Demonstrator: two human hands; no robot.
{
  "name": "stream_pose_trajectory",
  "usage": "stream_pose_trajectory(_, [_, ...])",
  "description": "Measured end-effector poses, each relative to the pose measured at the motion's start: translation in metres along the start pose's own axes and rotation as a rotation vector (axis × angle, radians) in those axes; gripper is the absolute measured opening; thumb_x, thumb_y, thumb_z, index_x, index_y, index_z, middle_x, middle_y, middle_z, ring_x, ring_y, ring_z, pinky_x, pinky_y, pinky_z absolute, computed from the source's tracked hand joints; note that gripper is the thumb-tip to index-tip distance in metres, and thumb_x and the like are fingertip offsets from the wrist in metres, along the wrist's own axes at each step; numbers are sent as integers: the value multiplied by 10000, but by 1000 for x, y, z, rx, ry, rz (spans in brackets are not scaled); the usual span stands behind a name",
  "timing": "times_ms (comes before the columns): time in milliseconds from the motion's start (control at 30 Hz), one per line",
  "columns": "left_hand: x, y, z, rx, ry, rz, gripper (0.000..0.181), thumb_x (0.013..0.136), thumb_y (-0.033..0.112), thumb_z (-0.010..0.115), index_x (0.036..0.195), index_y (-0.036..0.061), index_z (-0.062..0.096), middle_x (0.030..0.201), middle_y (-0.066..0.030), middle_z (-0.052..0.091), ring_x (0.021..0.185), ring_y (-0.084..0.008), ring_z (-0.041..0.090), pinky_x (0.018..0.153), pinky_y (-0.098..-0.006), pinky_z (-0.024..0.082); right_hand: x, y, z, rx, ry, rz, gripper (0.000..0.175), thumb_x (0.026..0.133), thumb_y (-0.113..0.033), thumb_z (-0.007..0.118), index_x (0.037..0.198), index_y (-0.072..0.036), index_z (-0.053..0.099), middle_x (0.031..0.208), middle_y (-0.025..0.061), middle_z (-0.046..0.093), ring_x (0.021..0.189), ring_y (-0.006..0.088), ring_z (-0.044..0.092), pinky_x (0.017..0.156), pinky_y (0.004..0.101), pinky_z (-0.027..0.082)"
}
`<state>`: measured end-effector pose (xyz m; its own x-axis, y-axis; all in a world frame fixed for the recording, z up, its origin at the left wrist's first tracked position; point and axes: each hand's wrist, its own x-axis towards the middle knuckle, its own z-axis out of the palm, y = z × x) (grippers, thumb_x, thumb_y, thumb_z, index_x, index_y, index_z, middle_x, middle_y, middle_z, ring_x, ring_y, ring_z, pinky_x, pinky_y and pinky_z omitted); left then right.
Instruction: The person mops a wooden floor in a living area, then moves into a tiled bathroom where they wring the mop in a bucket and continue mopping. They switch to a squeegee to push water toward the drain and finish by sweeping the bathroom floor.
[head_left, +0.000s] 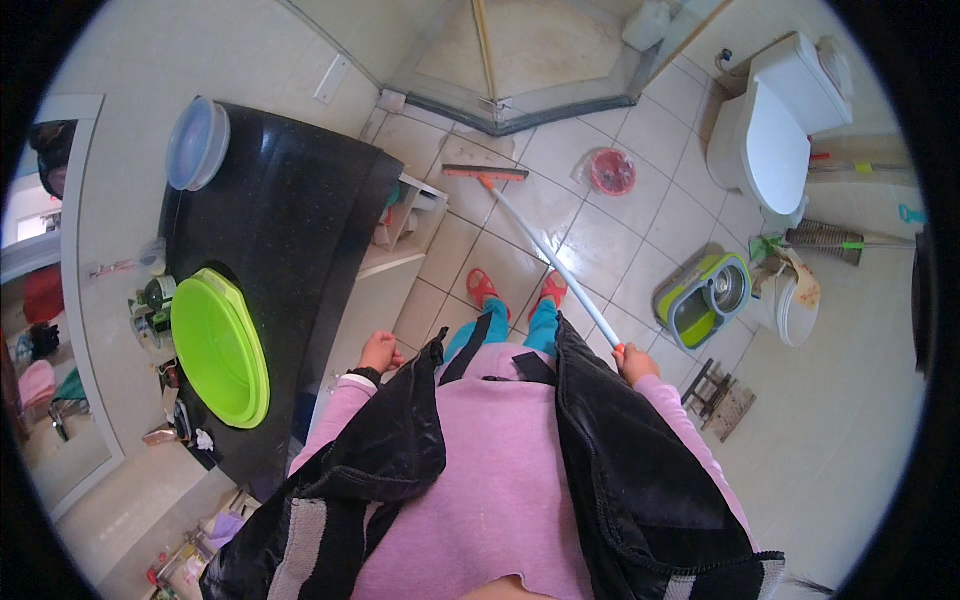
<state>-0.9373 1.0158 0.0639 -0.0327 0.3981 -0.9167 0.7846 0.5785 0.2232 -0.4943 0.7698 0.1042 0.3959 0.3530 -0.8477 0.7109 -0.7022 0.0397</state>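
My right hand (639, 364) grips the orange-tipped end of the pale handle of a floor squeegee (546, 251). The handle slants forward and left to the squeegee's orange and dark head (486, 173), which rests on the tiled floor near the shower. My left hand (382, 353) is loosely curled with nothing visible in it, beside the vanity cabinet's front (379, 296). Wet, shiny patches show on the tiles (600, 244) ahead of my red sandals (481, 287). A red plastic basin or basket (613, 172), with clear plastic around it, stands right of the squeegee head.
A glass shower enclosure's dark sill (559, 118) bounds the floor ahead. The black countertop (300, 187) on the left carries a lime-green basin (217, 349). On the right are a white toilet (780, 150), a green-grey mop bucket (686, 319), a white bucket (795, 315) and a small stool (716, 397).
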Motion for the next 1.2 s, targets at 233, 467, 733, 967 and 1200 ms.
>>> stream_pose_trajectory(233, [6, -15, 8, -79, -35, -12, 194, 857, 169, 431, 1035, 94, 447, 728, -76, 552, 544, -176, 596, 444, -286, 472, -51, 44, -5, -82, -96, 38, 355, 860, -402, 450, 994, -76, 493, 858, 174, 620, 811, 358, 593, 698, 464, 457])
stream_pose_trajectory(467, [4, -7, 12, -145, -36, -24, 193, 853, 169, 437, 1032, 97, 446, 732, -85, 556, 559, -181, 602, 447, -292, 476, -22, 10, -2, 15, -82, 50, 324, 855, -379, 475, 1016, -98, 494, 913, 147, 625, 865, 334, 595, 738, 444, 453])
stream_pose_trajectory(733, [7, -10, 4, -140, -42, -22, 184, 854, 172, 448, 1028, 112, 449, 731, -68, 551, 560, -175, 596, 463, -295, 473, 28, -74, -25, -7, -22, 8, 339, 861, -363, 474, 1024, -67, 498, 922, 158, 621, 885, 328, 591, 759, 435, 448])
stream_pose_trajectory(967, [22, -24, -4, -88, -57, -44, 192, 853, 178, 452, 1032, 110, 452, 734, -68, 552, 547, -169, 586, 460, -298, 474, -5, -69, -51, -39, 12, -42, 352, 863, -382, 461, 986, -55, 500, 883, 180, 614, 828, 354, 588, 729, 447, 446])
stream_pose_trajectory(1200, [35, -9, -21, -276, -86, 95, 190, 860, 166, 464, 1023, 69, 469, 714, -73, 548, 550, -147, 579, 472, -270, 477, -27, -36, -53, -107, -18, 0, 342, 863, -376, 466, 983, -57, 496, 883, 174, 615, 827, 353, 589, 720, 453, 448])
